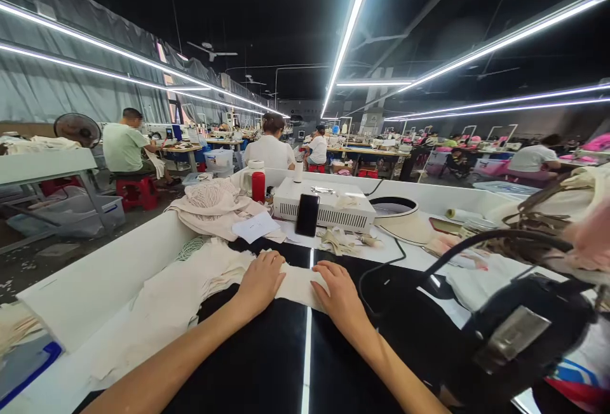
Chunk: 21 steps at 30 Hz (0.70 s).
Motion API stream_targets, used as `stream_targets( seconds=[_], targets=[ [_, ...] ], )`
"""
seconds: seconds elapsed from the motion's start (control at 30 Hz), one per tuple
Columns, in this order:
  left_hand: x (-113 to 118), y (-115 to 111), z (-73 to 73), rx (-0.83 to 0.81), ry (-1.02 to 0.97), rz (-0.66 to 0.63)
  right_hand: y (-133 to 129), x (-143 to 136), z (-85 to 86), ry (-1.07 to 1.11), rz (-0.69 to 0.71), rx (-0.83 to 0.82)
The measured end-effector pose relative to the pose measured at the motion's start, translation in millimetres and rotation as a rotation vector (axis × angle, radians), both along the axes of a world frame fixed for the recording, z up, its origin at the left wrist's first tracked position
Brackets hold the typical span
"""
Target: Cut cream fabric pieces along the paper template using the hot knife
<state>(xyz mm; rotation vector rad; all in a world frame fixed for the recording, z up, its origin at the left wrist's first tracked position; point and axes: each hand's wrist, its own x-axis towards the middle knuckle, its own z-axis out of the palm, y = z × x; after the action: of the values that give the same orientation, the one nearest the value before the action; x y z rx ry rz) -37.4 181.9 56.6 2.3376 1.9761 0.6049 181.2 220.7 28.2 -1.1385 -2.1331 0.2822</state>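
A cream knit fabric piece lies across a glossy black work surface, over a bright white line. My left hand rests on the fabric's left end with its fingers stretched out and close together. On the opposite end sits my right hand, thumb apart from the fingers, fingertips on the fabric. Both hands are open, palms down. Left of my left hand a heap of cream fabric pieces spreads along the table side. The fabric beneath my palms is hidden.
A black machine with a metal plate stands at right, its cable crossing the surface. Behind are a white vented box, a phone, a red thread cone and a paper slip. Several people sit working farther off.
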Motion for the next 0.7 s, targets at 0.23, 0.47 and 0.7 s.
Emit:
stream_targets(
  seconds=[0.23,0.47,0.7],
  targets=[
    [-17.0,-5.3,-5.7,-0.023,-0.026,-0.064,-33.7,-5.8,-4.5,-0.045,0.139,-0.030],
    [-108.2,-31.4,36.0,0.009,-0.035,0.245,-77.2,5.8,-8.4,0.013,0.314,-0.089],
    [-166.6,-66.2,26.9,-0.035,-0.119,0.472,-105.3,-5.0,-12.0,0.011,0.505,-0.121]
  ],
)
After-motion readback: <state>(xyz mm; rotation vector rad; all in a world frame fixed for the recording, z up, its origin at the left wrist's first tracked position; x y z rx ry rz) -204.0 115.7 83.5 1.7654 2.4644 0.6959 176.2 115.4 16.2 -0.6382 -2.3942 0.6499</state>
